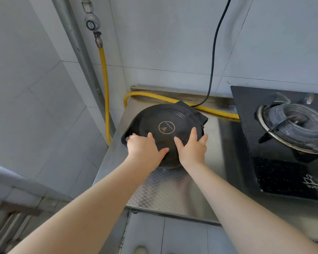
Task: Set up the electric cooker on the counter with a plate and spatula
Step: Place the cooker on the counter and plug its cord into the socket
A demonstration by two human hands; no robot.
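Observation:
The electric cooker (pixel 165 116) is a black round-topped unit with a gold ring mark at its centre. It sits on the steel counter (pixel 173 189), at the back left corner. My left hand (pixel 145 147) grips its near left edge, fingers over the rim. My right hand (pixel 191 149) holds the near right edge, thumb on the top plate. A black power cord (pixel 214 52) runs from behind the cooker up the wall. No plate or spatula is in view.
A black glass gas stove (pixel 283 134) with a metal burner takes up the counter's right side. A yellow gas hose (pixel 105 79) drops down the wall and runs along the counter's back. Tiled walls close the left and back. The counter's front edge is near my forearms.

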